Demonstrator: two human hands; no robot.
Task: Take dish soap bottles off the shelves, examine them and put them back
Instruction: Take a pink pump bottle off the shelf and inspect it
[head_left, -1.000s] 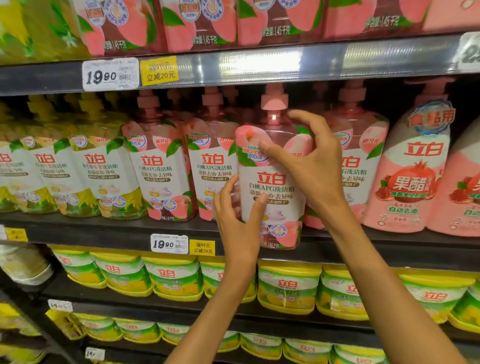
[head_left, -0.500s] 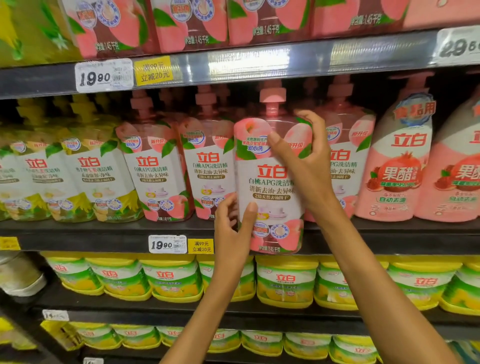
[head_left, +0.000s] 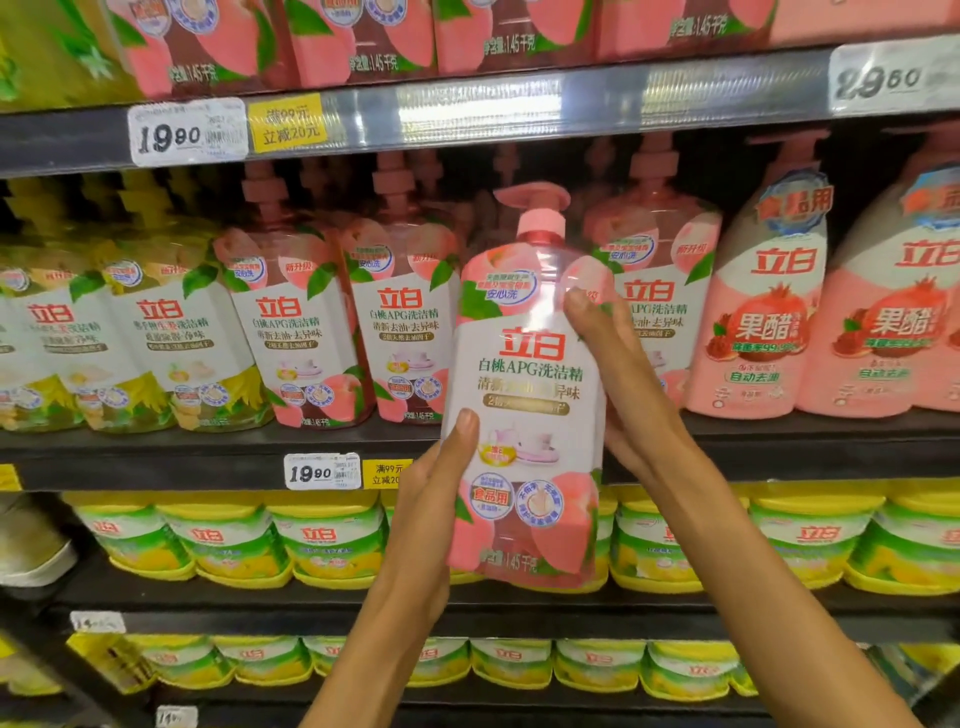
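I hold a pink peach dish soap bottle (head_left: 524, 379) with a pump top, clear of the shelf and in front of it, its white label facing me. My left hand (head_left: 436, 488) grips its lower left side, thumb on the label. My right hand (head_left: 618, 374) wraps its right side, fingertips near the shoulder. The bottle's base hangs below the middle shelf's front edge (head_left: 208, 462). Matching peach bottles (head_left: 296, 332) stand in a row behind it.
Yellow lemon soap bottles (head_left: 156, 343) fill the left of the same shelf, and pink pomegranate bottles (head_left: 769, 322) the right. Yellow-lidded tubs (head_left: 322, 540) line the lower shelves. The upper shelf edge (head_left: 467, 104) carries price tags above.
The bottle has come off the shelf toward me and lower, out of its row. Both hands kept their grip and moved down with it.
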